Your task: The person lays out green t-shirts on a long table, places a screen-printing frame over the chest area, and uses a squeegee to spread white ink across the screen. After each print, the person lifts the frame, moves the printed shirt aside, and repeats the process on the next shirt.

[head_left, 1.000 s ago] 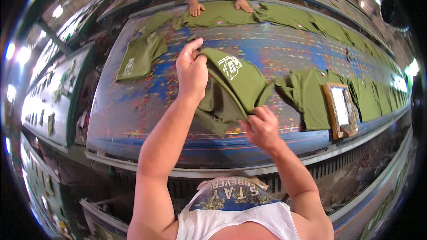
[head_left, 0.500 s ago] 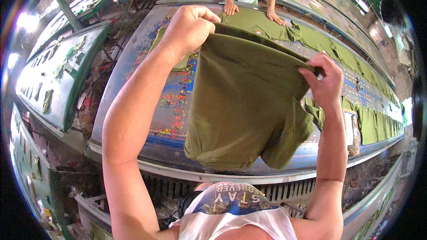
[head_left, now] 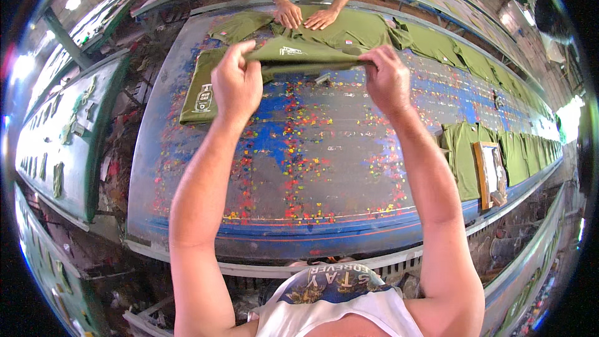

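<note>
At far left, a pale side bench (head_left: pixel 68 159) stands across a gap from the left edge of your bench (head_left: pixel 349 181). Just inside that edge, a folded green garment (head_left: pixel 198 87) with a white print lies beside your left hand. Between your forearms, the colour-speckled top runs from below your hands down to the near edge, so your arms have room toward you. At the far edge, a co-worker's hands (head_left: pixel 321 20) rest on a spread shirt (head_left: pixel 368 28), and more green garments line that edge rightward. To your right, a wooden frame (head_left: pixel 482 178) sits by the near edge among a row of shirts (head_left: pixel 516 156), narrowing the room outside your right forearm.

Your left hand (head_left: pixel 238 84) is clamped, thumb against fingers, on the left end of the held garment (head_left: pixel 306 56). The cloth, blurred and showing a white print, stretches between your hands over the far half of the bench. Your right hand (head_left: pixel 388 81), well apart from the left, pinches its right end.
</note>
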### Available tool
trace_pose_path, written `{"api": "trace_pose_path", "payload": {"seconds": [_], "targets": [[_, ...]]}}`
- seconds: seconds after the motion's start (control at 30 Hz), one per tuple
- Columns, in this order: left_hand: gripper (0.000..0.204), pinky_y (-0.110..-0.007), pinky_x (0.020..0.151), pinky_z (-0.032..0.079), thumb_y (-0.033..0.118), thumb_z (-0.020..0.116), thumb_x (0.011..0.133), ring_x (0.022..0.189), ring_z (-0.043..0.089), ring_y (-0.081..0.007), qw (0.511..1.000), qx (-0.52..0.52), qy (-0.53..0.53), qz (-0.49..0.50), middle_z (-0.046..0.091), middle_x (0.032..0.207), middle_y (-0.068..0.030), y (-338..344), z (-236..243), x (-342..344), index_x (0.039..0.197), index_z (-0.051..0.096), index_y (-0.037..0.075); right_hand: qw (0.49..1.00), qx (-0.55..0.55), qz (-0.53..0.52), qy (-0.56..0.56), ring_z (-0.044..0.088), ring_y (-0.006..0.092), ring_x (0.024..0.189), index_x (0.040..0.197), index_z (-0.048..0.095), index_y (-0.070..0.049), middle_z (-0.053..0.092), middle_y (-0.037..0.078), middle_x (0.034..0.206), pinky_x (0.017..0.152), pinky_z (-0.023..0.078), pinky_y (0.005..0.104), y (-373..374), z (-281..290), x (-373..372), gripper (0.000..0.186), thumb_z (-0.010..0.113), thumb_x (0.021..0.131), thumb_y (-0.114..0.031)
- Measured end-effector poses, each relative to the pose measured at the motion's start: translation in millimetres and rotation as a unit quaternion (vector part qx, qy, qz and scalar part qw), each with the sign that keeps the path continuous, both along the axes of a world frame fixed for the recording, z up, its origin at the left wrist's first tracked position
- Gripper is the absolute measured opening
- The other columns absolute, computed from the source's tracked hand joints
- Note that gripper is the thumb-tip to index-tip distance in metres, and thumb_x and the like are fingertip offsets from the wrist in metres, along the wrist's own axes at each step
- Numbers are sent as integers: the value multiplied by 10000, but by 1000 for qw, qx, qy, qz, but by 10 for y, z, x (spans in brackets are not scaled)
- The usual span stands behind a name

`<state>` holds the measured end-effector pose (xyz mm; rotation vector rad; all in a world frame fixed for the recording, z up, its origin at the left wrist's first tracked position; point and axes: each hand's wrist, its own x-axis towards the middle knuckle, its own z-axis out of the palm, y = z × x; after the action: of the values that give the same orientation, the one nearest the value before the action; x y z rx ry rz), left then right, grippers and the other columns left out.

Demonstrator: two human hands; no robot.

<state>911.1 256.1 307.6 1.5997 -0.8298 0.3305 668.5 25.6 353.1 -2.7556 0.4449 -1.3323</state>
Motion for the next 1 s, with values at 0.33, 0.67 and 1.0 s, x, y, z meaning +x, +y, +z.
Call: {"api": "trace_pose_path", "payload": {"seconds": [0.33,0.67,1.0], "targets": [[596,-501,824,626,73,682,949,892,776,-358,973,216,82,26,805,1064,-142,244,-2138,-590,1543,685,121,975,190,-22,111,753,386,999,998,797,-41,729,149,1062,881,633,484,302,-1992,-326,219,671,872,87],[603,-522,992,579,95,743,944,1121,711,-375,955,287,-16,78,760,1149,-129,340,-2184,-764,1539,654,91,966,140,-23,215,691,389,1208,1167,797,-71,717,120,1261,1036,583,489,573,-1984,-582,263,749,920,5],[587,-511,1019,569,61,791,922,1107,718,-359,965,244,-31,95,777,1139,-109,407,-2271,-753,1500,694,95,966,142,52,208,691,374,1229,1250,801,-97,716,145,1372,1033,593,504,1661,-1586,-2024,348,790,905,-53]]}}
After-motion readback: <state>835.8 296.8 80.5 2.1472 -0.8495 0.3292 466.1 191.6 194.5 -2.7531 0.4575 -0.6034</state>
